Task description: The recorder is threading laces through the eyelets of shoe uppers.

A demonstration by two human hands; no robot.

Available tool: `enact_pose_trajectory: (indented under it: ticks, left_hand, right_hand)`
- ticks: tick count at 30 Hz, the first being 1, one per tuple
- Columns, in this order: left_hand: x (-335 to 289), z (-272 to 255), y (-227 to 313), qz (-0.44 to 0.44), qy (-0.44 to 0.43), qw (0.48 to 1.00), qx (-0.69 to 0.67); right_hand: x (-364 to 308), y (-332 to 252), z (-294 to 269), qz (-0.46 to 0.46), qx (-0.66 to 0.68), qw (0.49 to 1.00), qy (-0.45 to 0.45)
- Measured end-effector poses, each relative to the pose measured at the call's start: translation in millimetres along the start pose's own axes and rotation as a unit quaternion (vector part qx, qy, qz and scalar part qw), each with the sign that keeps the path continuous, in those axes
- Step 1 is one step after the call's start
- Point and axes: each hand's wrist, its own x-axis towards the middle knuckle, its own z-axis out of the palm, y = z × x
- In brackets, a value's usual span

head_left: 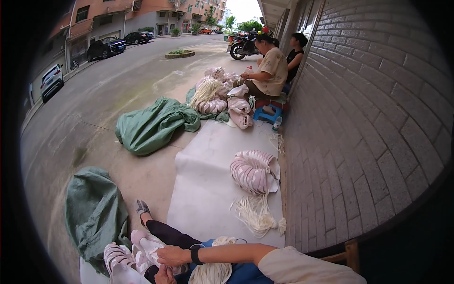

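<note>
Closest of all, the right forearm (227,254), with a black wristband (196,254), reaches across the lap to the right hand (173,255). Well to the left of that hand slumps a green sack (94,215); nearer, just left, sits a bunch of pink-and-white striped shoe pieces (118,258). Right up against the fingers is a single pink-and-white shoe piece (147,246), lying over the lap. The right hand is half curled, its fingertips bent down at the edge of that piece; the left hand (164,275) sits just below it, fingers bent and nearly meeting the right ones. I cannot tell whether either pinches anything, as the fingertips are hidden. Just right of the hands, white laces (210,272) are heaped on the blue cloth (250,272) over the lap. Farther ahead of the hands lies another green sack (158,125), and to its right a pile of shoe pieces and laces (213,92), beside a seated co-worker (272,71) near a blue stool (267,113). Ahead and right of the hands, a white mat (203,184) carries a curled bundle of shoe pieces (255,171) with loose laces (257,215) just below it. Farthest right rises a grey brick wall (364,118).
</note>
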Motion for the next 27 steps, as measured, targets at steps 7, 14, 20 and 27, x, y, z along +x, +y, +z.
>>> enact_pose_trajectory:
  ticks: [7, 14, 20, 27]
  left_hand:
    - [-10.2, 5.0, -0.4, -0.022, 0.047, 0.998, -0.035]
    - [-2.8, 5.4, 7.2, -0.022, 0.034, 0.998, -0.054]
    - [-12.3, -2.8, 0.0, -0.054, 0.044, 0.986, -0.153]
    - [-46.9, -42.7, -42.0, -0.148, 0.058, 0.973, -0.169]
  right_hand:
    - [3.5, -12.1, -2.3, 0.073, 0.021, 0.996, -0.040]
    - [17.6, 16.2, -3.6, 0.079, 0.020, 0.992, -0.097]
    - [14.3, 2.0, -42.1, 0.107, 0.257, 0.955, -0.107]
    - [-9.2, -11.7, -71.7, 0.204, 0.607, 0.763, -0.085]
